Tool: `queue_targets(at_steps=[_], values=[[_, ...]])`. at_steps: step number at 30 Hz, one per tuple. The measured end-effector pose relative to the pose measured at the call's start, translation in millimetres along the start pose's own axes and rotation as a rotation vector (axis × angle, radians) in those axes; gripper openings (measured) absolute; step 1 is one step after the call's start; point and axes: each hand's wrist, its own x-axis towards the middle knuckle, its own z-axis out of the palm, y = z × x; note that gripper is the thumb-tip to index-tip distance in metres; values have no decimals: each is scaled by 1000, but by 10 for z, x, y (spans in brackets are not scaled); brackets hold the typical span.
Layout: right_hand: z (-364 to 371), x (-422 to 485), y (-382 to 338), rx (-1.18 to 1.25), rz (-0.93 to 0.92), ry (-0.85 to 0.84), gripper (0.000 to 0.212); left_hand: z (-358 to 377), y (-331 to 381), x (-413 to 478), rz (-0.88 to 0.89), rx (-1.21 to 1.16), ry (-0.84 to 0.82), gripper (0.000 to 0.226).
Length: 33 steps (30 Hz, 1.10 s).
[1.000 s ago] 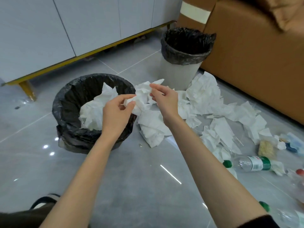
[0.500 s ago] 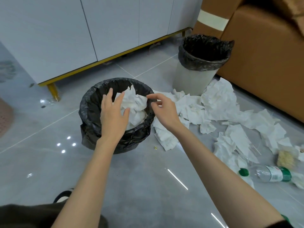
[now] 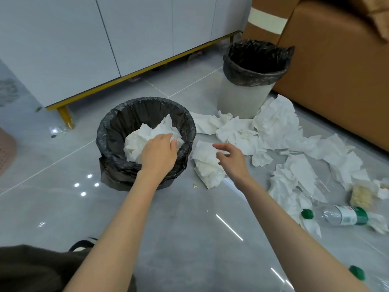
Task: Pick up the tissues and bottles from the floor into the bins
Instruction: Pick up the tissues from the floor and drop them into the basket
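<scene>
A low bin with a black liner [image 3: 109, 131] stands on the floor, holding crumpled white tissues [image 3: 139, 140]. My left hand [image 3: 159, 152] rests palm down on those tissues inside the bin, fingers spread. My right hand [image 3: 230, 158] hovers open just right of the bin, over a crumpled tissue [image 3: 207, 165] on the floor. More tissues [image 3: 275, 127] lie scattered to the right. A clear bottle with a green cap and label [image 3: 341, 214] lies at the right. A second green cap [image 3: 356, 272] shows at the bottom right.
A taller white bin with a black liner [image 3: 242, 95] stands behind the tissues, against a brown sofa [image 3: 336, 81]. White cabinets on gold legs [image 3: 65, 114] line the back. A yellowish sponge-like item [image 3: 361, 197] lies near the bottle. My dark-clothed knee [image 3: 31, 268] is at bottom left.
Both hands carried a tissue wad over the low bin and let it go into it. The left hand now presses on the tissues; the right hand has moved right, over the floor tissue.
</scene>
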Motion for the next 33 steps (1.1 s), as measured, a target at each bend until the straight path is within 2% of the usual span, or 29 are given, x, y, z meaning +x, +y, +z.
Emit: queue_targets(at_steps=[5, 9, 16, 21, 26, 30, 33], values=[[-235, -92, 397, 41, 149, 51, 31, 72, 428, -120, 168, -77, 149, 36], [-400, -173, 704, -2, 237, 83, 30, 285, 706, -264, 258, -113, 109, 36], [-398, -234, 1058, -278, 232, -8, 37, 830, 534, -366, 151, -48, -168, 37], [-227, -107, 1166, -539, 111, -147, 47, 1158, 176, -426, 25, -57, -334, 40], [-41, 155, 1065, -680, 41, -266, 53, 1333, 53, -407, -44, -82, -399, 40], [20, 290, 1082, -814, 88, -353, 52, 1381, 116, -353, -43, -64, -409, 42], [20, 339, 1104, -818, 121, -337, 55, 1402, 133, -319, -41, -73, -423, 45]])
